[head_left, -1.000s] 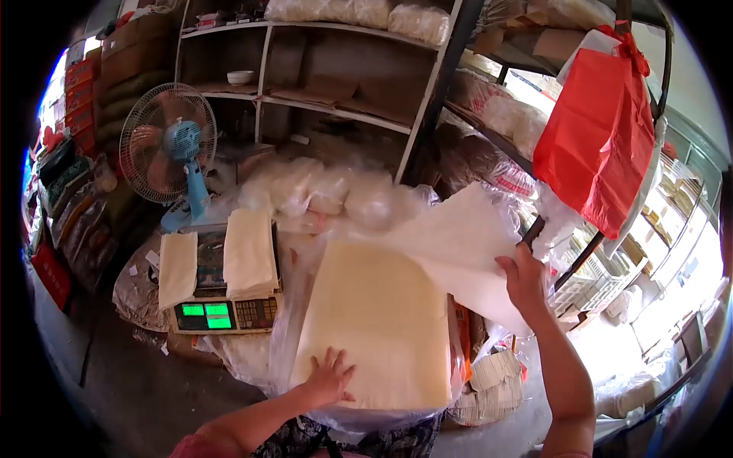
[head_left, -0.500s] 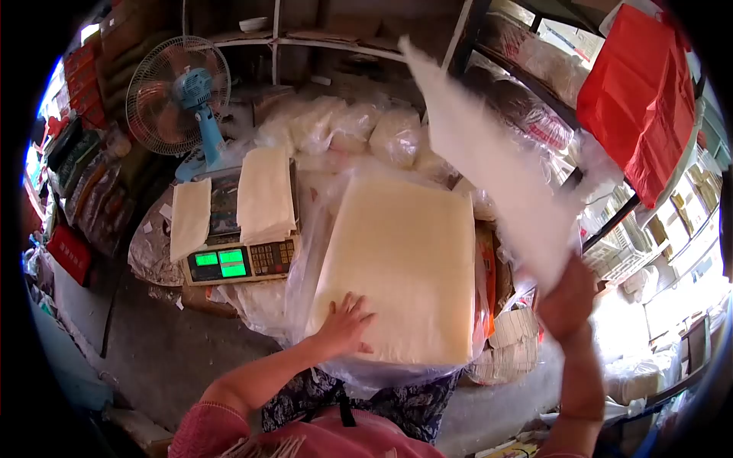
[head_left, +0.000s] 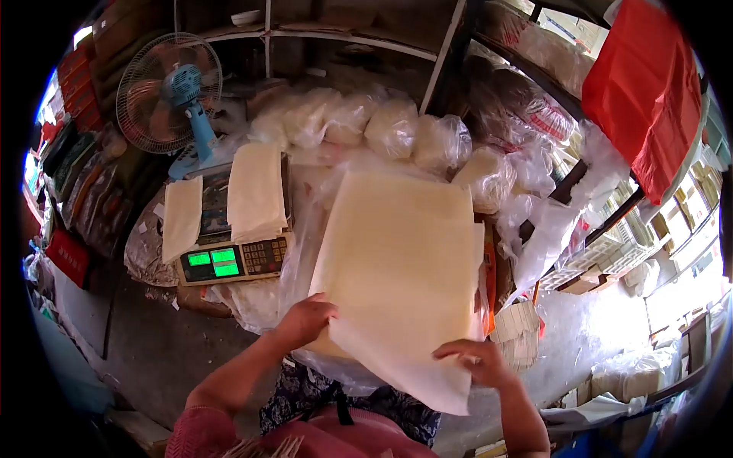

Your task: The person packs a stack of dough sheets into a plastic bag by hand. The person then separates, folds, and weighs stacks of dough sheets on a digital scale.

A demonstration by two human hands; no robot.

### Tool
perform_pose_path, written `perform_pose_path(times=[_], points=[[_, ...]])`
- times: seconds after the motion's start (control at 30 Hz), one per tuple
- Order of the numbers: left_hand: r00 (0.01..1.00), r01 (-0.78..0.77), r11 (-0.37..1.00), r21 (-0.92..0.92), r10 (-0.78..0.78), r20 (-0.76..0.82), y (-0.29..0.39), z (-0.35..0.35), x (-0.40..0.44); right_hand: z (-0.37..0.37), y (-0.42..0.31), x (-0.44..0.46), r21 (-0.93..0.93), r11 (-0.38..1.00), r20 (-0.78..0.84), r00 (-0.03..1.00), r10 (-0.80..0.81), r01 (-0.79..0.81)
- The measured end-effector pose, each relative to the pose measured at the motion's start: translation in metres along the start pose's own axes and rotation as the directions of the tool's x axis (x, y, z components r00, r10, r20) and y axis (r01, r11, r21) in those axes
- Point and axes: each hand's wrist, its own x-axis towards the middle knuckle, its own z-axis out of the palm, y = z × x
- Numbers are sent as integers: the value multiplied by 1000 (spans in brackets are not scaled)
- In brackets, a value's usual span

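Observation:
A large cream sheet [head_left: 401, 244], thin like paper, lies over a stack of similar sheets [head_left: 478, 252] on clear plastic. Its front edge sags past the stack toward my lap. At the sheet's left front edge, my left hand [head_left: 307, 320] is closed, pinching the edge between thumb and fingers. Over the right front part, my right hand [head_left: 475, 360] has its fingers stretched out and apart, resting on or just above the surface; contact is hard to make out.
Left of the stack stands a digital scale [head_left: 237, 259] bearing folded cream sheets [head_left: 256, 191]. Behind it is a blue fan [head_left: 187, 91]. Bagged bundles [head_left: 393, 130] line the back. A red sheet [head_left: 641, 91] hangs at right, above a bundle of papers [head_left: 517, 336] near the floor.
My right hand has come down and left from the raised position, laying the sheet over the stack. My left hand has moved from the stack's top to the sheet's left front edge.

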Motion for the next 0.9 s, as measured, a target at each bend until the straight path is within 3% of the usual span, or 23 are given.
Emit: perform_pose_path(times=[0.03,0.1,0.13,0.17,0.2,0.27,0.37,0.43,0.47,0.53,0.57,0.67,0.77,0.9], points=[[984,40,999,33,-33,-176,7,-7,-6,-12,8,-5,2,1000,-75,997,4,-4],[924,273,958,-89,-287,-252,14,-14,-16,-29,14,-11,-52,996,-165,984,67,-76],[868,382,911,-155,-411,-279,15,-15,-19,-28,32,-17,89,996,-194,980,34,-17],[824,356,902,-246,-427,-372,17,-14,-20,-21,63,-28,228,973,-225,974,6,47],[812,375,894,-244,-444,-378,19,-16,-19,-17,79,-33,359,926,-261,965,-16,113],[790,409,880,-240,-474,-390,24,-23,-11,-3,59,-10,414,906,-451,884,124,84],[721,587,751,-301,-654,-227,24,-32,19,-9,87,25,275,961,-549,813,193,-43],[746,439,897,-45,-392,-538,19,-19,43,-8,104,54,254,963,-651,719,242,-95],[726,373,922,104,-220,-652,19,-14,53,-6,118,64,127,972,-709,668,227,-196],[910,207,933,294,-73,-408,26,-8,60,-1,136,78,-103,906,-809,565,163,-410],[965,108,924,367,-9,-263,29,-4,59,2,137,78,-297,817,-820,571,47,-493],[989,65,901,429,-115,91,22,22,48,2,127,78,-366,683,-754,631,181,-632],[994,36,904,426,-77,79,14,28,42,15,80,72,-495,709,-759,647,-72,-502],[984,30,896,442,-103,143,14,28,40,44,60,82,-694,650,-541,821,-183,-312]])
